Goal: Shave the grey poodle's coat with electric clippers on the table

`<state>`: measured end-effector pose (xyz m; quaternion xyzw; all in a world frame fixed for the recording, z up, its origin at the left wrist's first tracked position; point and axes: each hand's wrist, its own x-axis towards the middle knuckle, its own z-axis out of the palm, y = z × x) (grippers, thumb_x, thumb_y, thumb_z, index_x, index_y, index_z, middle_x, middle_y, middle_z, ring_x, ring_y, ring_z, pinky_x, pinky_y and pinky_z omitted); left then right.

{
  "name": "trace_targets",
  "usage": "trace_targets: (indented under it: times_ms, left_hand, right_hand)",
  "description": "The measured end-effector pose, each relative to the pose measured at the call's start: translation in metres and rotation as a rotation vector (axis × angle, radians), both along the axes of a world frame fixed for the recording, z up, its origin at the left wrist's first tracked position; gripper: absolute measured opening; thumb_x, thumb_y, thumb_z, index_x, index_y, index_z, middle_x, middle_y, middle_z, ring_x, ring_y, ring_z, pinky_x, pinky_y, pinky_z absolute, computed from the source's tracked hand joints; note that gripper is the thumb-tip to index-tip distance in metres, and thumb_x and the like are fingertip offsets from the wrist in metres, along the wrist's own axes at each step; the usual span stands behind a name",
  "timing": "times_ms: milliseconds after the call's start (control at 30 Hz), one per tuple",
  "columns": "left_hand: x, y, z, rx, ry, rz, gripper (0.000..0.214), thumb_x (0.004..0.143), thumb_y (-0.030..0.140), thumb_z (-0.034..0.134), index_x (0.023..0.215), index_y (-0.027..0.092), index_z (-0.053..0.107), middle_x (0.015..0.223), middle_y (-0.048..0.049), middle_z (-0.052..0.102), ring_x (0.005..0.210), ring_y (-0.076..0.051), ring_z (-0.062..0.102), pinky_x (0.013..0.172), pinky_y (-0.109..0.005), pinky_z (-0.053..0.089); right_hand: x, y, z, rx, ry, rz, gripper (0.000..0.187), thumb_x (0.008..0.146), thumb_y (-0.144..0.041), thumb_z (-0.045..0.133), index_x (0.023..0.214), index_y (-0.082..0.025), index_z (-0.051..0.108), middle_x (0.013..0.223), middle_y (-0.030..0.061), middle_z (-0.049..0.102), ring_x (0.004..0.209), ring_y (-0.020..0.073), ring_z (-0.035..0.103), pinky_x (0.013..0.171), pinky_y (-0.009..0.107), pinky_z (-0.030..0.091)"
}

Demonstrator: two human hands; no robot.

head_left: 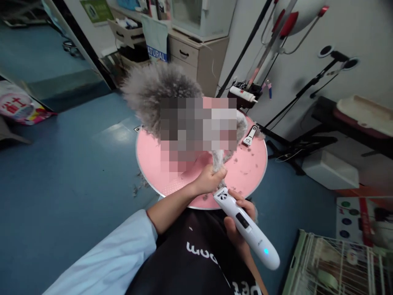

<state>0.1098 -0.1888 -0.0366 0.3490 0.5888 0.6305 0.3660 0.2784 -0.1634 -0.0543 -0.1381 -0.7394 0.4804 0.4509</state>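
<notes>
A fluffy grey animal (162,80), partly covered by a pixelated patch, is on a round pink grooming table (254,172). My left hand (210,179) is closed around one of its legs (217,159), near the paw. In my right hand (241,217) is a white hair clipper (245,225) with a lit blue light. The clipper's head points at the paw just below my left fingers; whether the blade touches is hidden. Loose tufts of fur lie on the pink surface. A clipper guard comb or spare blade (250,136) rests near the table's right edge.
A tool holder with a white tube (243,94) stands behind the table. Drawers (184,51) line the back wall. A black stand (301,90) rises at right, and a wire cage (334,262) sits at lower right. Cut fur (139,184) is on the blue floor.
</notes>
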Motion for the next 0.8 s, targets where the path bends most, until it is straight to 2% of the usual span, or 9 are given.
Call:
trace_targets:
  times_ms: [200,333,500,733,800]
  left_hand:
    - [-0.001,0.0,0.0,0.005,0.002,0.043,0.038,0.088,0.044,0.046,0.06,0.019,0.042,0.053,0.004,0.04,0.05,-0.009,0.041,0.049,-0.022,0.032]
    - [-0.002,0.0,0.003,0.024,0.029,0.055,0.035,0.087,0.04,0.045,0.059,0.019,0.041,0.055,0.0043,0.039,0.053,-0.009,0.039,0.052,-0.022,0.034]
    - [-0.005,-0.002,0.007,-0.005,0.02,0.005,0.034,0.088,0.041,0.043,0.062,0.019,0.043,0.057,0.0041,0.043,0.055,-0.01,0.043,0.054,-0.023,0.036]
    - [-0.004,-0.003,0.009,-0.035,0.034,-0.04,0.031,0.088,0.036,0.042,0.062,0.019,0.044,0.059,0.003,0.046,0.057,-0.011,0.045,0.055,-0.024,0.037]
    - [-0.003,-0.002,0.01,-0.039,0.022,-0.044,0.031,0.088,0.036,0.043,0.062,0.019,0.044,0.058,0.0028,0.046,0.057,-0.011,0.045,0.055,-0.024,0.037]
  right_hand:
    - [-0.004,-0.004,-0.01,-0.157,0.062,0.023,0.041,0.085,-0.05,0.065,0.112,-0.025,0.048,0.124,0.0119,0.065,0.118,0.0288,0.063,0.094,0.047,0.055]
    - [-0.013,-0.005,-0.007,-0.083,0.089,0.015,0.042,0.085,-0.053,0.064,0.113,-0.025,0.048,0.123,0.0126,0.066,0.114,0.0282,0.065,0.09,0.047,0.056]
    - [-0.017,-0.002,-0.004,-0.014,0.079,0.022,0.043,0.085,-0.051,0.065,0.115,-0.025,0.048,0.124,0.0147,0.065,0.116,0.0298,0.065,0.09,0.048,0.056]
    - [-0.009,0.001,0.003,0.029,0.003,0.106,0.039,0.086,-0.036,0.067,0.118,-0.025,0.047,0.131,0.0156,0.061,0.121,0.0307,0.061,0.095,0.051,0.054]
    - [-0.006,0.002,0.005,0.048,0.017,0.092,0.04,0.085,-0.031,0.066,0.12,-0.026,0.047,0.133,0.0145,0.059,0.123,0.0302,0.06,0.096,0.051,0.054]
